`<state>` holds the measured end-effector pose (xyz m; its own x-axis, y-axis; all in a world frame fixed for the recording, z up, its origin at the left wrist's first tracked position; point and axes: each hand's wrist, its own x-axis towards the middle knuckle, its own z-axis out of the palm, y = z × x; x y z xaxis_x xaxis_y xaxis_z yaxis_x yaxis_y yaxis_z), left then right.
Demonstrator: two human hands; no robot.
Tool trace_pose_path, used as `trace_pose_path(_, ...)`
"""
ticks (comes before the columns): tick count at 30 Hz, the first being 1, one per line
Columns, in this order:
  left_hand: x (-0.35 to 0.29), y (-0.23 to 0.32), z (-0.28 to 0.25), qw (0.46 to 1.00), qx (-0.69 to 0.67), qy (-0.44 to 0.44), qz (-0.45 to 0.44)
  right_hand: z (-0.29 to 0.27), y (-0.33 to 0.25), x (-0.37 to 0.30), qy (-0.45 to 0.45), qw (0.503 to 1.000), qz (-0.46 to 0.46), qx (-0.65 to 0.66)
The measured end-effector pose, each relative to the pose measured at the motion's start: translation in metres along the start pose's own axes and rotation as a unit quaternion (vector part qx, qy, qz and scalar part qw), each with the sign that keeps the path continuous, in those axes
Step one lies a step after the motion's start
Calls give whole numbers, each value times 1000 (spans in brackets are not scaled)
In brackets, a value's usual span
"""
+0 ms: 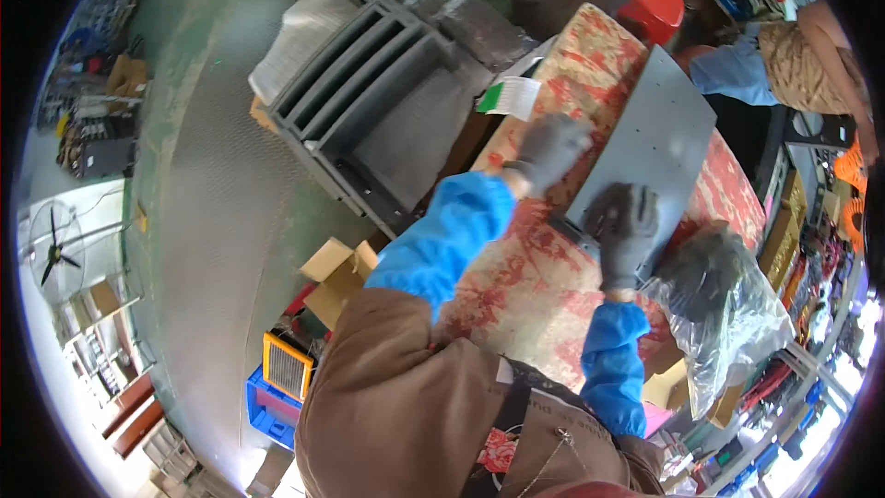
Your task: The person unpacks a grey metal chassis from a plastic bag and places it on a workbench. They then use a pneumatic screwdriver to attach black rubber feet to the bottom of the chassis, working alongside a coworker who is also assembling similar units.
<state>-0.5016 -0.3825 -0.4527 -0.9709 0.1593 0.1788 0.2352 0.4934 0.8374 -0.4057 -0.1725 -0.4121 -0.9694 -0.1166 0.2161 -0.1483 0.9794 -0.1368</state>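
A long grey sheet-metal panel (pixel 656 129) lies lengthwise on a worktable (pixel 516 300) covered in worn red-and-cream material. My right hand (pixel 629 231), in a dark grey glove, rests over the panel's near end with its fingers curled in. Whatever those fingers hold, if anything, is hidden. Left of the panel, my left hand (pixel 553 151) hovers above the tabletop in a grey glove. Motion blurs it, and its fingers do not show clearly. A white-and-green paper label (pixel 510 97) hangs by the table's left edge, close to that hand.
Left of the table stands a large grey slotted housing (pixel 387 101). Crumpled clear plastic bag (pixel 728 304) lies at the table's right edge. An open cardboard box (pixel 339 277) and a blue crate (pixel 270 410) sit lower left. A person (pixel 793 60) is at upper right beside a red stool (pixel 656 7).
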Motion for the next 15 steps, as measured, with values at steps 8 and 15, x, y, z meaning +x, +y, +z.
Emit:
trace_pose_path(8,-33,-259,-127,660,-447,413,-441,-19,-23,-20,-35,998,-18,55)
trace_pose_path(15,-26,-353,-154,488,-548,509,-450,-41,-9,-40,-99,992,43,61)
